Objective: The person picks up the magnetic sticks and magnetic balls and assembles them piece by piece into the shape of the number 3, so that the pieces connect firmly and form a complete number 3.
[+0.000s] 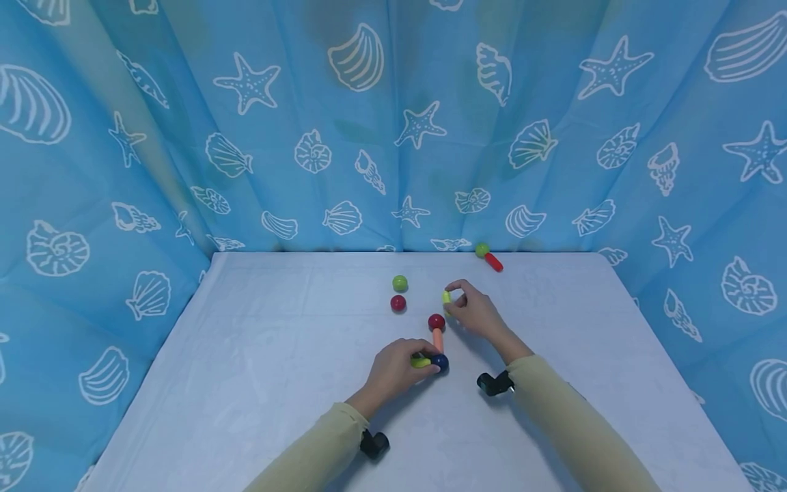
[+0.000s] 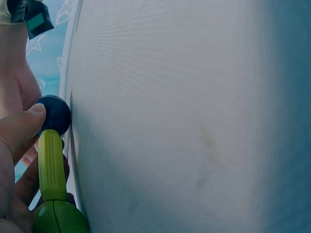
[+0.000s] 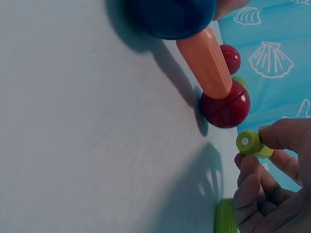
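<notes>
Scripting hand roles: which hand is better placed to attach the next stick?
Likely the right hand: it pinches a lime stick, one end exposed, near the red ball on the orange stick. The left hand is busy gripping the dark blue ball.

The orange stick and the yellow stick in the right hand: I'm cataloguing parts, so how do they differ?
The orange stick is peachy, the yellow stick greenish. The orange stick joins a blue ball and a red ball; the yellow stick has a bare end showing. The right hand pinches the yellow stick, not the orange stick. Both are short sticks.
</notes>
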### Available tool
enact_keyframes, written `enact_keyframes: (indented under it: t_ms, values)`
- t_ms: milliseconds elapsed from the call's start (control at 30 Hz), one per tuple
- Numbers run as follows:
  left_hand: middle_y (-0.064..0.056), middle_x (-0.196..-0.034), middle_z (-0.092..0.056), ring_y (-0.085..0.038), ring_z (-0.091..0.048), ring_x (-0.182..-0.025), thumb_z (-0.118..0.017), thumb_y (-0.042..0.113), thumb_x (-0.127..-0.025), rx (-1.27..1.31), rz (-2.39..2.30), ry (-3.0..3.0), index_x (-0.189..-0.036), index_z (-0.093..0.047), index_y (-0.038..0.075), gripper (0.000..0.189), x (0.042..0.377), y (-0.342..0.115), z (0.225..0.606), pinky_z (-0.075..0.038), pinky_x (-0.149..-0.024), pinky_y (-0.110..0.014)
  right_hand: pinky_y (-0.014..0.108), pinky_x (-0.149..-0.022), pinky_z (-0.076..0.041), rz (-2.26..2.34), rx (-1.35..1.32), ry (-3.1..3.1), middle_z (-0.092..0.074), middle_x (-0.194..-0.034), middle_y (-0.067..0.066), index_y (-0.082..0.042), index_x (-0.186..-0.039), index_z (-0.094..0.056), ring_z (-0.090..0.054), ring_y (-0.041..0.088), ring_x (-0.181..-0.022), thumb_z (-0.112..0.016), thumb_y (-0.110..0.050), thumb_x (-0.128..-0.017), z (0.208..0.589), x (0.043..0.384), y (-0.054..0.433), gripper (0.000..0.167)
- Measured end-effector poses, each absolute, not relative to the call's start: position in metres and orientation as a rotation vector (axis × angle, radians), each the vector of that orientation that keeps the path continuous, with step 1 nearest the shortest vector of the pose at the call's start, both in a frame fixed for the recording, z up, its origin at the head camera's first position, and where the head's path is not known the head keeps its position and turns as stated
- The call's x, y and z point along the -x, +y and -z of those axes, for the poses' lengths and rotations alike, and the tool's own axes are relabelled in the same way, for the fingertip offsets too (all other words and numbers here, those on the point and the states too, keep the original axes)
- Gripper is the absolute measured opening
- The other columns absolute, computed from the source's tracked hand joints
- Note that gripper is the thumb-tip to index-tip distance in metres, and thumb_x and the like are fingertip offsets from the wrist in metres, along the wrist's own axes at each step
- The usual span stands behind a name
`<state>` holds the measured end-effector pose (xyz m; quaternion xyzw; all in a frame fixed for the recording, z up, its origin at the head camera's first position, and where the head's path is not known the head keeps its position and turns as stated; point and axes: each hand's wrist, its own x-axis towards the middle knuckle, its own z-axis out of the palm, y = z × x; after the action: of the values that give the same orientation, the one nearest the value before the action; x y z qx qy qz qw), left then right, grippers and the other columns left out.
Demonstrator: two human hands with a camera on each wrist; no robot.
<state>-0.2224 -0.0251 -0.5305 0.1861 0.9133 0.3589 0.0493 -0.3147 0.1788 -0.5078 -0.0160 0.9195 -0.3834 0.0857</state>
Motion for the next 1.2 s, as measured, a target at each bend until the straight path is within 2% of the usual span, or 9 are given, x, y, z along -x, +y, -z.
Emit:
enact_keyframes:
  t_ms: [300,633,900,1200]
  values:
    - [0.008,-0.116,-0.072,-0.015,-0.064,-0.109,-0.08,0.033,-0.089,-0.556,-1.085,2.785,-0.117,-0.076,0.024,0.03,0.222,-0.023,0.53,-0.051,-0.099,-0.038,0.032,-0.074,-0.052,1.21,-0.008,2.701,-0.065,-0.102,0.009,-0.018,-0.136,-0.052,-0.061,0.024,-0.085,-0.067,-0.031,-0.098,0.514,0.325,0.168,0.042]
    - [0.008,-0.115,-0.072,-0.015,-0.064,-0.108,-0.08,0.034,-0.089,-0.535,-1.078,2.785,-0.117,-0.076,0.024,0.029,0.222,-0.023,0.528,-0.052,-0.098,-0.038,0.033,-0.075,-0.05,1.212,-0.018,2.654,-0.064,-0.102,0.01,-0.017,-0.136,-0.054,-0.06,0.025,-0.087,-0.066,-0.034,-0.099,0.518,0.326,0.164,0.043]
    - [0.008,-0.115,-0.072,-0.014,-0.064,-0.108,-0.08,0.034,-0.089,-0.545,-1.062,2.79,-0.116,-0.076,0.024,0.03,0.222,-0.023,0.528,-0.052,-0.098,-0.037,0.037,-0.084,-0.054,1.188,-0.059,2.65,-0.065,-0.109,0.012,-0.017,-0.138,-0.055,-0.062,0.026,-0.094,-0.066,-0.032,-0.099,0.518,0.325,0.162,0.044]
    - [0.008,-0.115,-0.072,-0.014,-0.064,-0.107,-0.081,0.034,-0.089,-0.54,-1.057,2.8,-0.116,-0.076,0.025,0.03,0.222,-0.024,0.529,-0.052,-0.097,-0.037,0.033,-0.08,-0.054,1.21,-0.036,2.648,-0.065,-0.108,0.012,-0.016,-0.139,-0.055,-0.062,0.025,-0.092,-0.066,-0.033,-0.099,0.519,0.324,0.162,0.045]
